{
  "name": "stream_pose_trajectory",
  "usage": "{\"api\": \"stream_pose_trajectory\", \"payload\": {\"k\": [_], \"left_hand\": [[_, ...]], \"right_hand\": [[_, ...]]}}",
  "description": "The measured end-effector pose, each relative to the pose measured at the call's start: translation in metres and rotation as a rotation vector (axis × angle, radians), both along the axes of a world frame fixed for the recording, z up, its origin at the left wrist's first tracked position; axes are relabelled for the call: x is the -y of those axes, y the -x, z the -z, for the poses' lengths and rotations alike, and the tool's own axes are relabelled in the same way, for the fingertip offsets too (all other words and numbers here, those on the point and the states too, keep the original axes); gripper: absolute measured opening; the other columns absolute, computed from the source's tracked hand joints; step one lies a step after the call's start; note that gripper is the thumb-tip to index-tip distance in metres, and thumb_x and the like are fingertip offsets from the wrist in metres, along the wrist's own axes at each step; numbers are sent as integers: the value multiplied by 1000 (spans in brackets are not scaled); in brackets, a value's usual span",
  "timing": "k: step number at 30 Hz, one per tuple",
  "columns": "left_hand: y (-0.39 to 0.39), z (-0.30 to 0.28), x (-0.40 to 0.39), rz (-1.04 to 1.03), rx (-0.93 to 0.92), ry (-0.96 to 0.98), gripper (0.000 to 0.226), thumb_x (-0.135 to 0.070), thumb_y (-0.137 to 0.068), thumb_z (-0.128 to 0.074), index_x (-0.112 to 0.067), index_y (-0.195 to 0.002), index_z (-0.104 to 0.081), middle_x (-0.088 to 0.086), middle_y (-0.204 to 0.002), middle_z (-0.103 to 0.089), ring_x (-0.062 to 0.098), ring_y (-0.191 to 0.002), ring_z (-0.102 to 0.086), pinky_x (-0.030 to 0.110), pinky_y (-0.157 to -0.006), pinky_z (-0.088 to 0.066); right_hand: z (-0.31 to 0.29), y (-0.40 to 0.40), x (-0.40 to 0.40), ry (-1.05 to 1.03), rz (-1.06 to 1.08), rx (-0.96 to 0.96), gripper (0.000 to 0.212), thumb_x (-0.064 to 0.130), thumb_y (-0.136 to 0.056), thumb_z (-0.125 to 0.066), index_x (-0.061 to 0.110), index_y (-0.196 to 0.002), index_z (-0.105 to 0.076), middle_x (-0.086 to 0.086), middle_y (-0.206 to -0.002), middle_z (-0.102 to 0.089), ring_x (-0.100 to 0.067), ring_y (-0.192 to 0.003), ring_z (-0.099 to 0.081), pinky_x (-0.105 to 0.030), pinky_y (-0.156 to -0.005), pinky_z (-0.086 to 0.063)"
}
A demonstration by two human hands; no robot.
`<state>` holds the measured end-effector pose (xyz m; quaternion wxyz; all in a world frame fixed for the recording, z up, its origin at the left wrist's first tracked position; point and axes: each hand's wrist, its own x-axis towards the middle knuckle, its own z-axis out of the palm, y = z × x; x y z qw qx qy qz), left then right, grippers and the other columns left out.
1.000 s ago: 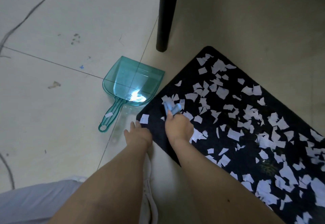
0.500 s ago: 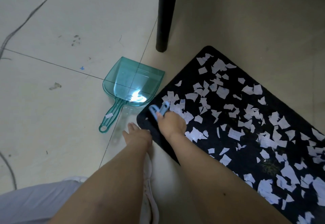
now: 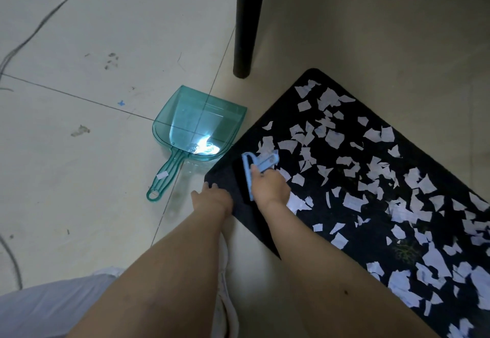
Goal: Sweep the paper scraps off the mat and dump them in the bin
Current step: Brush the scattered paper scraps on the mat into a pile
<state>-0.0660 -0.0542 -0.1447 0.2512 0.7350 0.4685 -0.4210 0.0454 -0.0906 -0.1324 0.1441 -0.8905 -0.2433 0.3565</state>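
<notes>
The right hand (image 3: 269,187) grips a small blue brush (image 3: 258,165) at the mat's (image 3: 352,242) near-left corner, and the left hand (image 3: 212,199) rests with loose fingers on that corner's edge. The paper scraps (image 3: 371,178) spread rightward along the mat's long axis, away from the teal dustpan (image 3: 197,125) on the floor (image 3: 79,152) just left, nearer the left hand.

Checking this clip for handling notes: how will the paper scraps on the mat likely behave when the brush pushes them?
The paper scraps look thin and torn, so probably very light and floppy. On the dark mat they may snag rather than slide. Some could flutter past the dustpan.
</notes>
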Motion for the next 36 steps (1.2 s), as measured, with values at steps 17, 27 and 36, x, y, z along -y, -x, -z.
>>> {"api": "stream_pose_trajectory", "payload": {"k": [17, 27, 36], "left_hand": [[-65, 21, -49, 242, 107, -49, 54, -11, -91, -46, -4, -144, -37, 16, -155, -23, 28, -144, -27, 43, -112, -36], [-86, 24, -58, 323, -76, 21, 48, -7, -93, -42, -1, -141, -42, 17, -150, -37, 29, -132, -45, 38, -108, -41], [-92, 18, -75, 384, -104, 69, 42, -6, -97, -40, 0, -138, -47, 16, -140, -49, 30, -126, -51, 36, -105, -44]], "right_hand": [[17, -38, -18, -189, 143, -150, 46, 43, -94, -45, 4, -87, -70, -10, -87, -72, -26, -79, -68, -39, -75, -56], [-8, -84, 3, -354, 693, 63, 44, 33, -98, -43, 14, -59, -49, -1, -63, -57, -23, -64, -60, -27, -55, -48], [14, -61, -54, -304, 236, -206, 46, 36, -96, -45, -1, -82, -68, -11, -82, -72, -23, -73, -68, -35, -68, -57]]}}
